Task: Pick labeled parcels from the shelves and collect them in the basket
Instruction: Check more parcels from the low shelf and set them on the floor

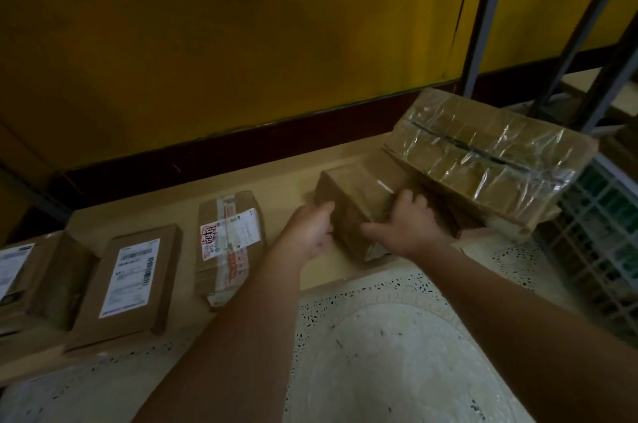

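Far-left parcel: at the left edge of the frame, a brown cardboard parcel with a white label [31,281] lies on the pale wooden shelf [276,177], partly cut off by the edge.
Flat box: just right of it lies a flat brown cardboard box with a white barcode label [127,284], label up.
Taped parcel: left of centre lies a brown cardboard parcel with red-printed tape and a white label [228,243], close to your left forearm.
Left hand: your left hand [309,232] grips the left end of the small box, fingers curled round its edge.
Small box: the small brown cardboard box wrapped in clear tape [359,201] sits at centre right between your hands. You cannot tell whether it is off the shelf.
Right hand: your right hand [404,224] grips the box's right part, fingers over the top, thumb across the near face.
Large box: the large brown cardboard box under crinkled clear tape [490,160] stands tilted in the upper right, touching the small box's far end.
Basket: the white wire-grid basket [600,225] is at the right edge, beside the large box.
Backdrop: a yellow panel [207,42] fills the top. The speckled white floor [379,353] fills the bottom.
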A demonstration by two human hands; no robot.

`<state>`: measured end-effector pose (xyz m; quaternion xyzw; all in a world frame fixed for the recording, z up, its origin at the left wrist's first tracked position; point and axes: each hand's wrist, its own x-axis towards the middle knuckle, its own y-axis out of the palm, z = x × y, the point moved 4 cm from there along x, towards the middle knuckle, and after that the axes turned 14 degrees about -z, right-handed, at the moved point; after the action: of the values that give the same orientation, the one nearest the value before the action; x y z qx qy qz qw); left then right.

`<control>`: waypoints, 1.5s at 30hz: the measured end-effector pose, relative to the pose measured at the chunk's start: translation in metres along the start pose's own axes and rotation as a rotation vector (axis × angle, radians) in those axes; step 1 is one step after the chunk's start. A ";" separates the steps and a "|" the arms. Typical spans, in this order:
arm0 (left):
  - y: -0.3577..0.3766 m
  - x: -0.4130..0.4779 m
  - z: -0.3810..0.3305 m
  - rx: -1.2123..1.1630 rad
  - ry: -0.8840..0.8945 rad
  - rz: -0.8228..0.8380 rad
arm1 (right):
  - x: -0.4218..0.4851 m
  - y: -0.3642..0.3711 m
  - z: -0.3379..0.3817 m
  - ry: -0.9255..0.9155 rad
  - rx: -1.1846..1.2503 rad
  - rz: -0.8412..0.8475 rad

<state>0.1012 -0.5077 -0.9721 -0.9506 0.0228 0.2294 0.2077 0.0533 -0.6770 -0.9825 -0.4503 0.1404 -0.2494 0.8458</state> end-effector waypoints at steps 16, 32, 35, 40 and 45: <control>-0.016 0.012 -0.003 -0.527 -0.149 -0.080 | -0.050 0.007 0.063 -0.766 0.274 -0.204; -0.020 -0.001 -0.006 -0.479 -0.035 0.049 | -0.025 0.023 0.049 0.138 0.939 0.361; -0.020 0.001 -0.003 -0.414 -0.032 0.005 | -0.024 0.021 0.048 0.115 0.945 0.360; -0.020 0.001 -0.002 -0.339 -0.019 -0.045 | -0.022 0.022 0.045 0.115 0.918 0.382; -0.043 -0.001 -0.008 -0.082 0.204 -0.388 | -0.018 0.030 0.035 0.214 0.864 0.370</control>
<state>0.1102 -0.4716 -0.9488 -0.9632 -0.1488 0.0884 0.2057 0.0638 -0.6287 -0.9876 0.0031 0.1879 -0.1754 0.9664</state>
